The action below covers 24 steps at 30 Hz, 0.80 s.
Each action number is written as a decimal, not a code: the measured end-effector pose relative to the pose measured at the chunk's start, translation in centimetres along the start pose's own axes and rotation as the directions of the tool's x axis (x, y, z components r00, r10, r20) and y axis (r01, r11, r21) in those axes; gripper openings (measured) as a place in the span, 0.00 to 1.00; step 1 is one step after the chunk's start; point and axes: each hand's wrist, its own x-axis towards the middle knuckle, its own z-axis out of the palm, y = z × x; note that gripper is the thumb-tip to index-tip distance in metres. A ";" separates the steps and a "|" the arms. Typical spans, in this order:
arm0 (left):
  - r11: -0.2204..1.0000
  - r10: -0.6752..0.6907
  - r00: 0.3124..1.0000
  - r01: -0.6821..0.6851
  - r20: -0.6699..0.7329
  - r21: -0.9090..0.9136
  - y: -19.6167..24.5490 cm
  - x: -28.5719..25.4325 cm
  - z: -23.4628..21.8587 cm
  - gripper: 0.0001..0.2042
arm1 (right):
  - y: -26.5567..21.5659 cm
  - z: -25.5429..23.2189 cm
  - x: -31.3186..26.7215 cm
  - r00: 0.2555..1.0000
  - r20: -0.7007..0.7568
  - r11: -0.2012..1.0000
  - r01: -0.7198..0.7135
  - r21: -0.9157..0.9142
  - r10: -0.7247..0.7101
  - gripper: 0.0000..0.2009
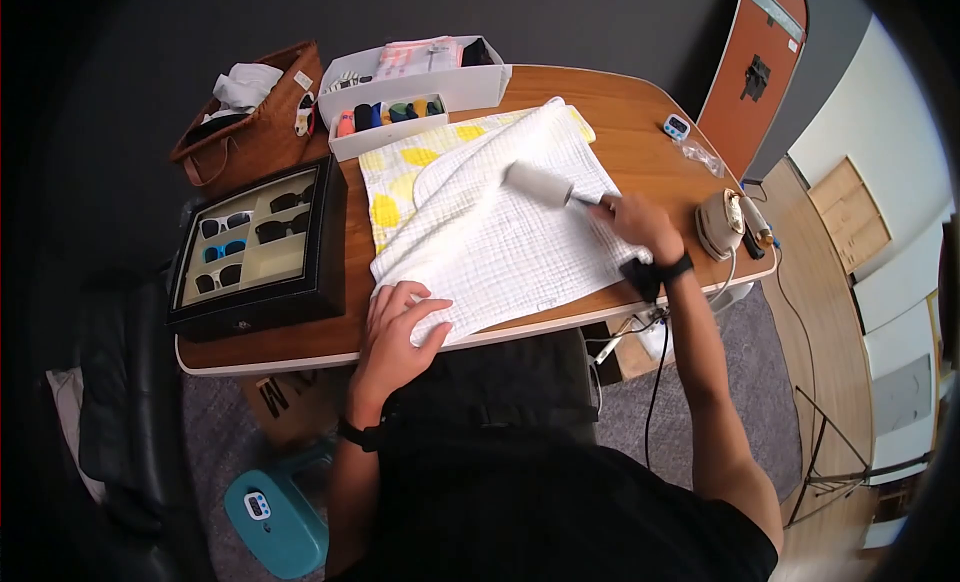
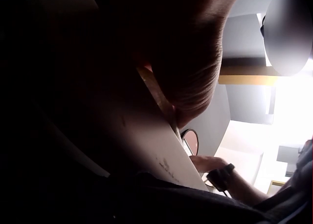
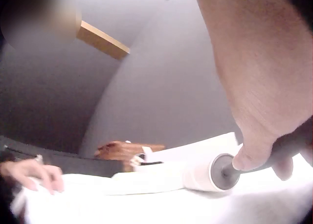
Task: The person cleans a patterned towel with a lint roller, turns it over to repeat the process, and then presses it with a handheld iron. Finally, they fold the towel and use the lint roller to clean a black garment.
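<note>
A white gauze cloth point(image 1: 520, 252) lies spread over the wooden table, its far left part folded over to show a yellow leaf print. My right hand point(image 1: 640, 227) grips the dark handle of a lint roller point(image 1: 540, 185), whose white cylinder lies against the cloth. In the right wrist view, the thumb runs along the handle close to the roller's end cap point(image 3: 225, 172). My left hand point(image 1: 398, 332) rests on the near left corner of the cloth, fingers spread. The left wrist view is mostly dark, with the table edge point(image 2: 171, 158) below that hand.
A glasses case point(image 1: 258, 247) with several sunglasses stands left. Behind the cloth are a small box point(image 1: 390, 134) of rolled fabrics, a larger white box point(image 1: 480, 90) and a brown basket point(image 1: 290, 67). On the right are an iron point(image 1: 718, 225), a timer point(image 1: 676, 127) and clear plastic point(image 1: 703, 160).
</note>
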 end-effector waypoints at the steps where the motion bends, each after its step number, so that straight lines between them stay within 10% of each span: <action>1: 1.000 0.003 1.000 -0.003 0.003 -0.005 0.0 -0.1 0.1 0.12 | 2.8 1.2 2.8 0.997 -0.064 0.999 -0.036 -0.026 0.034 0.24; 6: 0.997 -0.031 0.997 0.036 0.070 -0.064 -0.1 0.6 -0.6 0.13 | 3.2 -1.8 9.0 0.872 -0.412 0.958 -0.285 0.011 0.264 0.28; 10: 0.975 -0.036 0.981 0.076 0.189 -0.211 -0.3 3.1 -2.1 0.14 | 2.0 0.6 14.2 0.837 -0.541 0.969 0.060 0.238 0.081 0.26; 15: 0.988 -0.130 0.991 0.128 0.013 0.081 -0.5 6.6 -2.4 0.14 | -1.0 3.4 14.4 0.975 -0.104 0.445 0.005 0.896 0.198 0.25; 20: 0.948 -0.314 0.949 0.315 -0.030 0.038 -3.0 6.7 -0.8 0.19 | 0.9 6.4 13.2 0.967 0.125 -0.178 -0.085 0.980 0.223 0.22; 24: 0.930 -0.358 0.934 0.357 -0.005 0.086 -3.9 8.0 -0.4 0.19 | 1.9 6.4 13.7 0.966 0.112 -0.385 -0.014 0.923 0.234 0.21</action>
